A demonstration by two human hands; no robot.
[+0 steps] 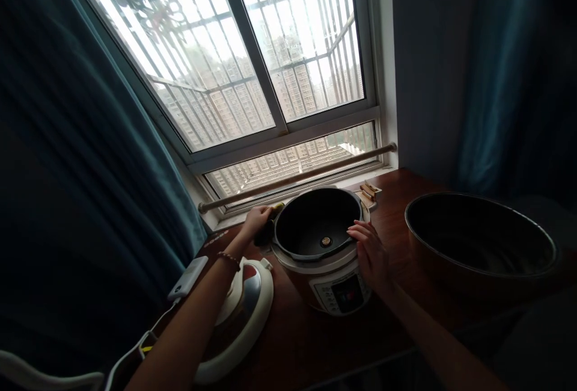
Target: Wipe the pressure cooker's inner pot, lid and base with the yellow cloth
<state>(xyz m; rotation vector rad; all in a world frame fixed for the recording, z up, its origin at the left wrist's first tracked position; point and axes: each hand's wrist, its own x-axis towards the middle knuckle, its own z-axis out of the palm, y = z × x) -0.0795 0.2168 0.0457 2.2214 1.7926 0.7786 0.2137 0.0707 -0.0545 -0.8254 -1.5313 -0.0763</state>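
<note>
An electric pressure cooker [324, 270] without its lid stands on the table in front of me, with a control panel on its front. Its dark inside shows a small round brassy piece at the bottom. At the cooker's left side, by a dark handle [265, 234], my left hand [256, 221] is closed. A bit of yellow-green shows at its fingertips, too small to name. My right hand [372, 255] grips the cooker's right rim, fingertips over the edge. The white cooker lid [265, 301] lies to the left, partly behind my left forearm.
A large dark pot [478, 280] stands on the right of the wooden table [396, 198]. Small tan pieces [368, 191] lie behind the cooker. A white power strip [188, 277] with a cable sits at left. Window bar [297, 177] and blue curtain [148, 198] border the table.
</note>
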